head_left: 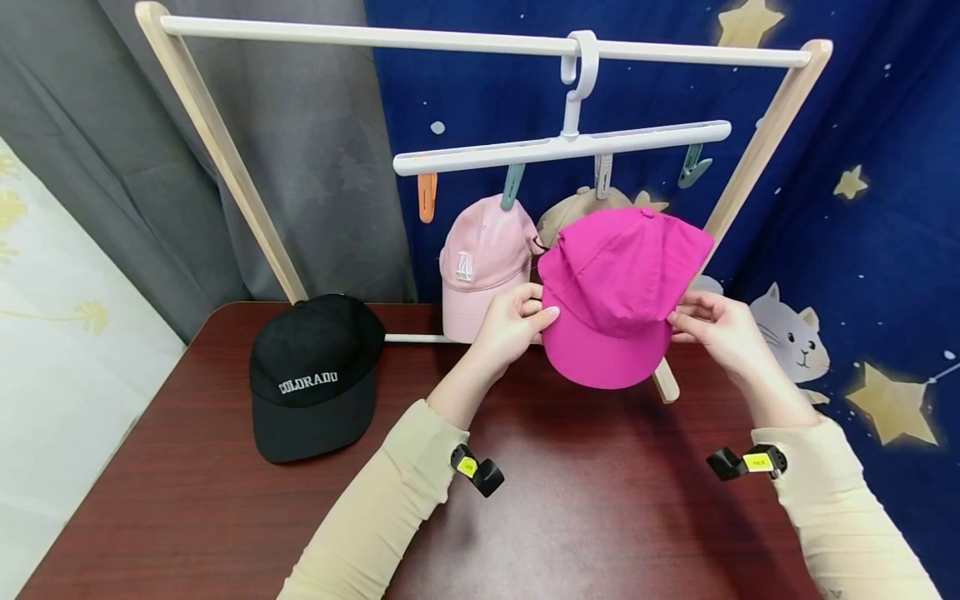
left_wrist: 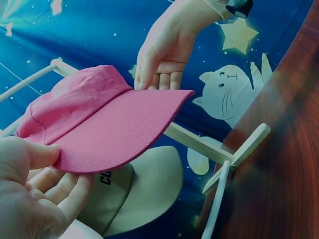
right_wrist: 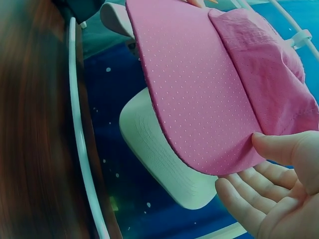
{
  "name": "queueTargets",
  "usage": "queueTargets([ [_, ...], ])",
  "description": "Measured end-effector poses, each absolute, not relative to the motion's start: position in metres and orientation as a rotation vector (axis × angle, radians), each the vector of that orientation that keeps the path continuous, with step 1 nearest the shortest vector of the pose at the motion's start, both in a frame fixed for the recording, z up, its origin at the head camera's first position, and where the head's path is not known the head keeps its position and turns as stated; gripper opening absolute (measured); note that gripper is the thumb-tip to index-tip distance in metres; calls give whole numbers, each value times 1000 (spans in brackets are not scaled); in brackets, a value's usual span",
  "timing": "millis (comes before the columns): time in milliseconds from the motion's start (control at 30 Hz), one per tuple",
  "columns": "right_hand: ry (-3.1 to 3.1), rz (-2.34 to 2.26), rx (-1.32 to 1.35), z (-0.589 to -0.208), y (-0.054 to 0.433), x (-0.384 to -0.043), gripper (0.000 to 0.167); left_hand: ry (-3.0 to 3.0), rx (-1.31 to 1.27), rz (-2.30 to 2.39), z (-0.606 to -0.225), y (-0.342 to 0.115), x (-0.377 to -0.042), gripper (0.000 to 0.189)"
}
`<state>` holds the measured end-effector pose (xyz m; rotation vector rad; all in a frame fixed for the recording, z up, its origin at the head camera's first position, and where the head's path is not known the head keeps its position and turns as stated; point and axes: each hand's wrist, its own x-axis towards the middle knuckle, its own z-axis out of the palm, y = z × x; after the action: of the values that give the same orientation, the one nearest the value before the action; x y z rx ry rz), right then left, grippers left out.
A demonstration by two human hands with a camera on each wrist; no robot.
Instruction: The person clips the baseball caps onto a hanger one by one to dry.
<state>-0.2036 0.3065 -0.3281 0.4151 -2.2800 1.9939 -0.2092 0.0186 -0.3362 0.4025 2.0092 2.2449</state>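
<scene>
A bright pink cap [head_left: 607, 283] is held up in front of the rack, brim toward me. My left hand [head_left: 516, 321] pinches one side of its brim between thumb and fingers. On the opposite side, my right hand [head_left: 716, 329] pinches the brim the same way. Behind the cap hangs a beige cap [head_left: 573, 212], largely hidden, under a grey clip [head_left: 603, 175]. A light pink cap [head_left: 487, 267] hangs beside it from a teal clip [head_left: 513, 185]. The white hanger [head_left: 562, 148] also carries an orange clip [head_left: 427, 197] and a green clip [head_left: 693, 166], both holding nothing.
The hanger hooks over the white top rail [head_left: 360, 35] of a wooden-legged rack. On the brown table [head_left: 187, 500], at left, lies a black cap [head_left: 315, 375] lettered COLORADO. Grey and dark blue curtains [head_left: 885, 250] hang behind. A wooden rack foot [head_left: 666, 383] extends forward at right.
</scene>
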Motion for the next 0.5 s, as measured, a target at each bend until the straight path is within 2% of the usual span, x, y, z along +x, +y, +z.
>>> queueTargets([
  [367, -2488, 1755, 367, -314, 316, -207, 15, 2026, 412, 2254, -334, 26, -211, 16],
  [500, -2562, 1668, 374, -308, 321, -207, 20, 2024, 418, 2257, -335, 28, -212, 15],
])
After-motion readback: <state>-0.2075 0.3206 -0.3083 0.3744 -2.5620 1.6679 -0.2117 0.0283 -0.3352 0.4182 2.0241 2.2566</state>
